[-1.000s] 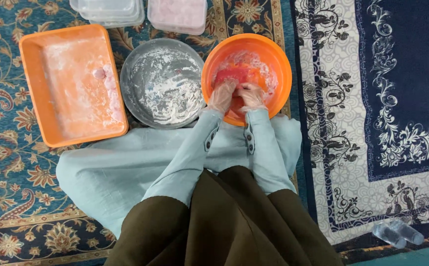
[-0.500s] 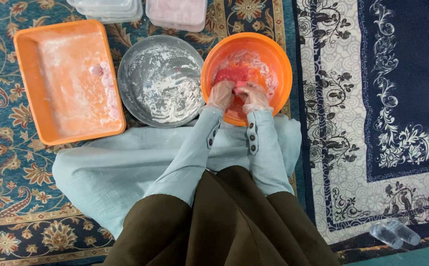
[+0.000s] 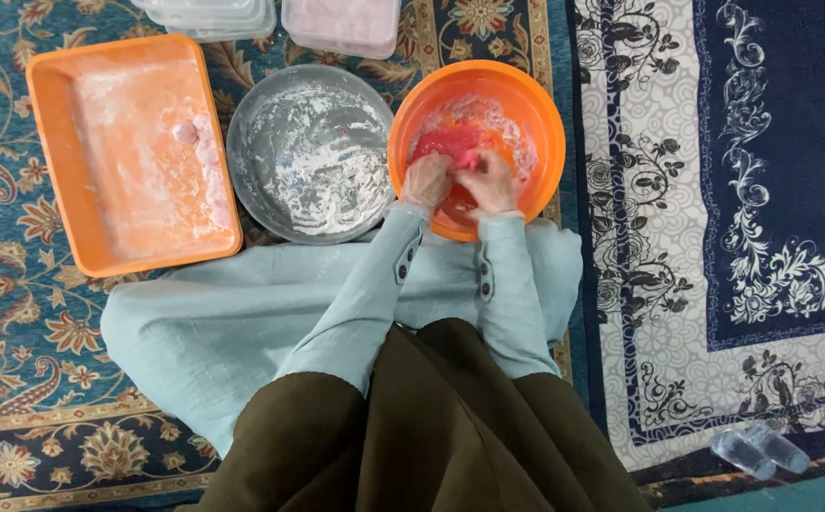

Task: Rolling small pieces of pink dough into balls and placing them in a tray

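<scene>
The pink dough (image 3: 452, 144) lies in the orange bowl (image 3: 536, 104), a lump with no clear long axis, its bulk just beyond the fingers and floured white at the edges. Both hands are in the bowl over its near rim: the left hand (image 3: 427, 180) and the right hand (image 3: 490, 183) sit side by side, almost touching, fingers curled down. Each grip is pressed together on the dough. Pale blue sleeves run back from the wrists to the body, forearms slanting inward.

Left of the hands stands a round metal pan (image 3: 310, 152) dusted with flour, touching the bowl. Further left is an orange tray (image 3: 128, 152), floured, with small pink balls (image 3: 206, 156) along its right side. Beyond the pan are clear lidded boxes (image 3: 270, 17). Everything rests on a patterned carpet (image 3: 14, 322) on the floor; a pale cloth (image 3: 213, 322) is spread under the arms. Right of the hands lies a white and navy rug (image 3: 735, 190).
</scene>
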